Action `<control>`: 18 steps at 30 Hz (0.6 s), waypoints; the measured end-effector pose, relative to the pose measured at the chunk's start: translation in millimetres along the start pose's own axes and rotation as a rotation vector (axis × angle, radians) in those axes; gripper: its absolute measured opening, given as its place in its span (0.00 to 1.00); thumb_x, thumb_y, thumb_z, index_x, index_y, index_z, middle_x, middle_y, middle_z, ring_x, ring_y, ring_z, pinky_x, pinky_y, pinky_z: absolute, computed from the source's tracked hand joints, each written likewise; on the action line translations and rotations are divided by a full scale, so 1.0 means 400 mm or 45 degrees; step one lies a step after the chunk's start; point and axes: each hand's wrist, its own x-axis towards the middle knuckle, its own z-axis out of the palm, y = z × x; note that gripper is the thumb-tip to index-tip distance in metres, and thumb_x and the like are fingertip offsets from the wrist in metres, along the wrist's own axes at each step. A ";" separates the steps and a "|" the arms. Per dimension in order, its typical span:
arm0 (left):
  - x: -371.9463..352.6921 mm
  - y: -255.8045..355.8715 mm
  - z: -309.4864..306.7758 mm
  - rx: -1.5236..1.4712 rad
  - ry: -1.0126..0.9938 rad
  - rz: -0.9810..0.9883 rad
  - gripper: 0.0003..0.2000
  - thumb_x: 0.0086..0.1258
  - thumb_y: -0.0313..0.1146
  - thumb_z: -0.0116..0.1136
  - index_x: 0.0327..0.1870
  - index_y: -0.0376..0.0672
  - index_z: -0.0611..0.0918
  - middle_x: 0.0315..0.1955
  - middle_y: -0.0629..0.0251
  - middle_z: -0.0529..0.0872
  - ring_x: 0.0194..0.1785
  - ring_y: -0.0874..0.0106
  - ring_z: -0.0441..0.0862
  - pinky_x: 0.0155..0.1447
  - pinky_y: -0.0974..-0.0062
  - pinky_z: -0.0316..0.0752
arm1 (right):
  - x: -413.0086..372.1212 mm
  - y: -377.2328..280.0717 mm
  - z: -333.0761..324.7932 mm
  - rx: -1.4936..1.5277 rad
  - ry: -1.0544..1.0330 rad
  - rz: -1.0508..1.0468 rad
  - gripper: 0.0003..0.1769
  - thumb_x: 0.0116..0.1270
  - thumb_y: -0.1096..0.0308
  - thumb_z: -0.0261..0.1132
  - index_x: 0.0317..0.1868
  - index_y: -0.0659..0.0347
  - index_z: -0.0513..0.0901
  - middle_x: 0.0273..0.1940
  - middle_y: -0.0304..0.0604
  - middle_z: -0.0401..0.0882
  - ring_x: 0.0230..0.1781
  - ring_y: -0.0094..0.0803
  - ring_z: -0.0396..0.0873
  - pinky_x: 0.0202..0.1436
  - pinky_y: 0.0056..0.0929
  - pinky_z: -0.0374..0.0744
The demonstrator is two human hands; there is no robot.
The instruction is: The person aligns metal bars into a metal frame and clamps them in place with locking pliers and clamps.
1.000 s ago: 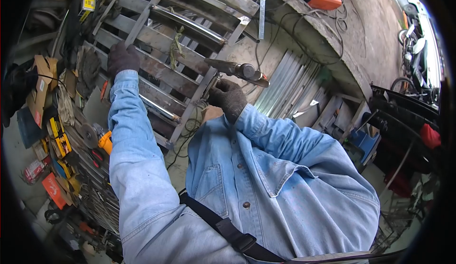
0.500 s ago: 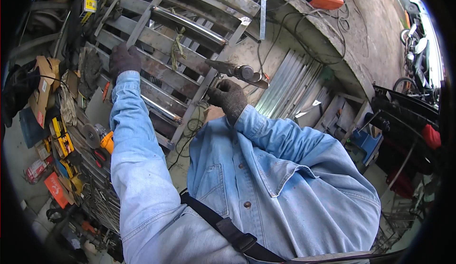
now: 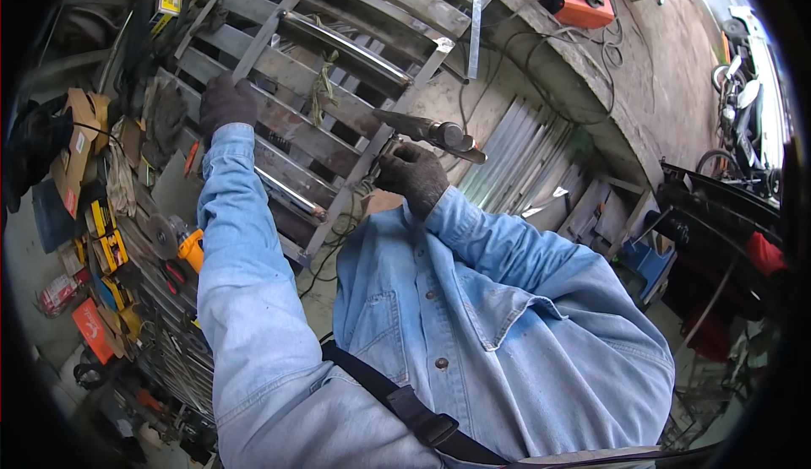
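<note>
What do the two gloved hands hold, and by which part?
The left hand is over the metal frame, the right hand beside its side bar; whether either grips anything cannot be told.

left grip (image 3: 228,103): fingertips hidden | right grip (image 3: 413,175): contact unclear | orange box (image 3: 91,331): print illegible

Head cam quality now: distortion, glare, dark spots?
Head view: fisheye bowing in the metal frame, black corners; head view: glints on the polished tube, near-white brightness beside the motorcycle; head view: left hand in dark glove, little finger detail.
</note>
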 end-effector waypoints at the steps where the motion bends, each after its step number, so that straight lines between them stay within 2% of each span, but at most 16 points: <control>1: 0.002 -0.003 0.002 0.001 -0.013 0.008 0.20 0.70 0.46 0.49 0.57 0.48 0.79 0.55 0.55 0.80 0.59 0.54 0.78 0.61 0.58 0.75 | 0.003 0.007 -0.002 -0.012 -0.020 0.025 0.10 0.69 0.66 0.64 0.42 0.66 0.82 0.34 0.43 0.83 0.34 0.32 0.83 0.41 0.31 0.84; 4: -0.007 0.006 -0.016 -0.017 -0.019 -0.007 0.20 0.69 0.46 0.49 0.58 0.47 0.79 0.55 0.53 0.79 0.59 0.54 0.78 0.62 0.58 0.74 | -0.010 0.003 0.007 0.032 -0.086 0.051 0.10 0.69 0.67 0.64 0.43 0.66 0.81 0.34 0.44 0.82 0.34 0.34 0.84 0.42 0.32 0.84; 8: 0.018 -0.018 0.011 -0.026 -0.063 -0.005 0.21 0.69 0.46 0.51 0.58 0.46 0.78 0.55 0.52 0.79 0.60 0.54 0.77 0.62 0.59 0.74 | 0.003 0.006 -0.004 0.044 -0.046 0.050 0.10 0.68 0.67 0.64 0.44 0.66 0.81 0.35 0.45 0.83 0.34 0.35 0.84 0.42 0.32 0.84; 10: 0.028 -0.039 0.027 -0.118 -0.057 0.083 0.21 0.69 0.46 0.52 0.57 0.44 0.78 0.55 0.50 0.79 0.59 0.52 0.77 0.62 0.58 0.74 | 0.008 0.008 -0.004 0.034 -0.028 0.065 0.09 0.68 0.69 0.64 0.44 0.65 0.80 0.36 0.46 0.83 0.34 0.36 0.84 0.42 0.33 0.84; 13: 0.031 -0.066 0.018 -0.304 0.071 0.160 0.20 0.69 0.46 0.53 0.54 0.43 0.78 0.52 0.48 0.80 0.58 0.49 0.77 0.61 0.56 0.73 | 0.049 0.072 -0.034 0.219 -0.145 0.015 0.09 0.68 0.70 0.64 0.45 0.65 0.80 0.36 0.45 0.82 0.34 0.36 0.84 0.41 0.33 0.84; 18: 0.012 -0.060 -0.074 -0.346 0.136 0.226 0.17 0.67 0.43 0.58 0.50 0.41 0.80 0.47 0.46 0.80 0.53 0.48 0.78 0.56 0.54 0.74 | 0.023 0.018 -0.010 0.125 -0.086 0.067 0.07 0.67 0.72 0.63 0.44 0.64 0.80 0.36 0.45 0.82 0.34 0.35 0.84 0.41 0.33 0.84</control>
